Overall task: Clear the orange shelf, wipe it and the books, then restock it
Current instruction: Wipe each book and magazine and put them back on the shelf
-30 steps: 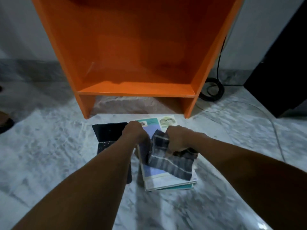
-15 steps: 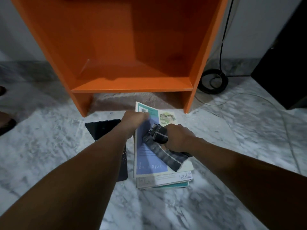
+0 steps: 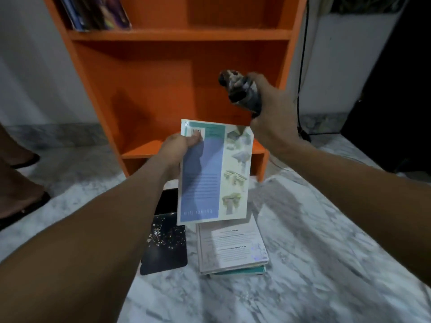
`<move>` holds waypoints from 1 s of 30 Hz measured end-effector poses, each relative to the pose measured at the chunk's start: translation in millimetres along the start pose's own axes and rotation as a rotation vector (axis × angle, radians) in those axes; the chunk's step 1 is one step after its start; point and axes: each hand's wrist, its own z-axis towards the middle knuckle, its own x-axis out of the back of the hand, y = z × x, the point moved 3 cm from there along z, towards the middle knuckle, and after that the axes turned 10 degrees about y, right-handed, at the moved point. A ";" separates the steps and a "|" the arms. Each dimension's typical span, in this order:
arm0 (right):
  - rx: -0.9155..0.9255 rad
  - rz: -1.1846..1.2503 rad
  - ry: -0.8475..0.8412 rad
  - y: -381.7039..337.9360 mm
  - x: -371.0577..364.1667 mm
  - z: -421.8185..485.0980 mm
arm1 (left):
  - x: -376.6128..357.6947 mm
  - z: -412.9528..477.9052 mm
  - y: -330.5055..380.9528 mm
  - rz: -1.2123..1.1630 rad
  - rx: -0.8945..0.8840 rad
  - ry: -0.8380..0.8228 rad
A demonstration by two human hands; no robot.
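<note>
The left hand (image 3: pixel 179 145) pinches the top left corner of a thin, glossy paperback (image 3: pixel 210 178), thumb flat on the blue-and-cream cover and fingers hidden behind it. The right hand (image 3: pixel 270 108) curls its fingers tight round a bunched, striped grey cloth (image 3: pixel 240 89). The book hangs in the air before the bottom compartment of the smooth orange shelf (image 3: pixel 163 89), above a flat stack of books (image 3: pixel 231 248) on the veined marble floor (image 3: pixel 303 252). Beside the stack lies a dark notebook (image 3: pixel 165 243) with rounded corners and gold speckles. Half a second ago the paperback topped that stack with the cloth pressed on it. Now both are raised and apart.
</note>
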 end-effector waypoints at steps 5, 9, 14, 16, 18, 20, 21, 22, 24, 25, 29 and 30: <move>0.453 -0.243 -0.435 18.6 -23.4 -116.5 | 13.1 -8.4 33.3 -0.115 -0.059 0.001; 0.619 -0.088 -0.718 11.7 -0.4 -156.7 | 21.6 -13.0 39.0 -0.106 -0.061 0.036; 0.201 0.024 -0.043 -22.1 31.9 -36.1 | 22.7 -14.2 45.7 -0.110 -0.091 0.085; 0.115 -0.004 0.035 -32.8 32.9 0.4 | 16.2 -18.1 53.8 -0.149 -0.099 0.067; 0.046 0.043 -0.089 -40.9 19.9 -5.6 | 9.1 -21.0 62.7 -0.200 -0.101 0.026; 0.124 -0.010 -0.248 -44.6 3.2 -51.5 | 6.6 -26.2 70.6 -0.246 -0.098 -0.012; 0.221 -0.053 -0.352 -44.4 -3.2 -79.6 | 7.0 -25.9 72.1 -0.256 -0.099 -0.015; 0.311 -0.076 -0.515 -42.1 -7.1 -104.4 | 9.3 -25.3 71.9 -0.246 -0.099 0.007; 0.479 -0.120 -0.838 -35.6 -6.3 -132.1 | 19.6 -25.6 69.4 -0.206 -0.099 0.052; 0.507 -0.110 -0.842 -37.2 0.2 -129.1 | 24.3 -24.7 67.5 -0.200 -0.096 0.070; 0.169 0.118 -0.277 -49.6 24.4 -49.0 | 38.4 -25.5 65.6 -0.170 -0.092 0.067; 0.129 0.145 -0.104 -54.1 29.0 -24.2 | 37.5 -26.4 66.5 -0.174 -0.092 0.052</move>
